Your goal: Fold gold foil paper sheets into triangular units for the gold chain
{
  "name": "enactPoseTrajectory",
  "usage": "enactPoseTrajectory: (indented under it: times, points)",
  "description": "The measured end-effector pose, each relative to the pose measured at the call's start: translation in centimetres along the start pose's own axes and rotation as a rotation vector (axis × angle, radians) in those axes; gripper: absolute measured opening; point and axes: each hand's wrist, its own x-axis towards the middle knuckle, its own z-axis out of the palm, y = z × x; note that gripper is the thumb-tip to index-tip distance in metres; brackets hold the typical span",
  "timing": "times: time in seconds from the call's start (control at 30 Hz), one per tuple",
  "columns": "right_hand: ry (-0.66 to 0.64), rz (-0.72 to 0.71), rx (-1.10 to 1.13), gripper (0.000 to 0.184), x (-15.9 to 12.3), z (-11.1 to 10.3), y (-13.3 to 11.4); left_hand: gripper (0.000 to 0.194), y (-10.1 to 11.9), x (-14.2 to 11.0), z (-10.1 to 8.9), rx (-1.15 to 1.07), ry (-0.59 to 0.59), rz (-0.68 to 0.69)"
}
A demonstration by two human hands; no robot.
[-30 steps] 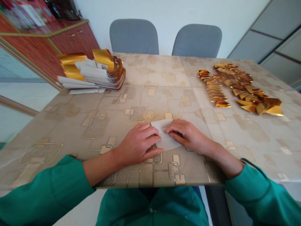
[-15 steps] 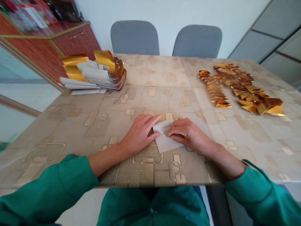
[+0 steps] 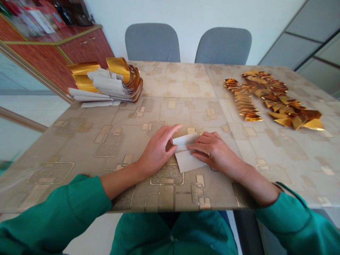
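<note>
A small pale sheet of paper (image 3: 189, 161) lies on the table just in front of me, with a crease running across it and its far strip partly raised. My left hand (image 3: 160, 146) is at the paper's left edge, thumb tip touching or nearly touching it. Its index finger is stretched out and apart from the thumb. From the other side, my right hand (image 3: 212, 150) grips the paper near the crease, with index finger and thumb on it and the other fingers curled. The paper's right end is hidden under that hand.
A folded stack of gold-and-white paper sheets (image 3: 111, 83) stands at the back left. On the right lie rows of folded gold paper pieces (image 3: 276, 95). The patterned tablecloth (image 3: 170, 117) covers the table. Two grey chairs (image 3: 152, 42) stand behind it, and a wooden cabinet (image 3: 87, 49) at left.
My left thumb and fingers have spread and drawn slightly back from the paper's edge. More of the raised far strip shows, and my right fingertips have parted a little.
</note>
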Motion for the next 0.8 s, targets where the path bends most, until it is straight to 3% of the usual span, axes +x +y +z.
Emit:
enactPoseTrajectory:
  times: [0.23, 0.33, 0.4, 0.53, 0.63, 0.8]
  points:
    - [-0.008, 0.01, -0.046, 0.012, 0.1, -0.2, -0.5, 0.039, 0.7, -0.4, 0.1, -0.005, -0.092, 0.094]
    - [0.039, 0.056, -0.038, 0.006, 0.0, 0.0, -0.2, 0.022, 0.7, -0.5, 0.3, 0.048, -0.148, 0.134]
    - [0.095, 0.112, -0.051, 0.011, 0.0, 0.1, -0.1, 0.011, 0.7, -0.4, 0.3, 0.106, -0.208, 0.187]
    - [0.156, 0.129, -0.097, 0.027, 0.0, 0.0, -0.2, 0.019, 0.7, -0.4, 0.3, 0.199, -0.252, 0.298]
    - [0.064, 0.058, -0.08, 0.012, 0.0, -0.4, -0.4, 0.022, 1.0, -0.6, 0.1, 0.237, -0.268, 0.339]
    - [-0.013, 0.016, -0.081, 0.023, -0.3, -1.1, -0.1, 0.036, 1.0, -1.1, -0.6, 0.292, -0.341, 0.421]
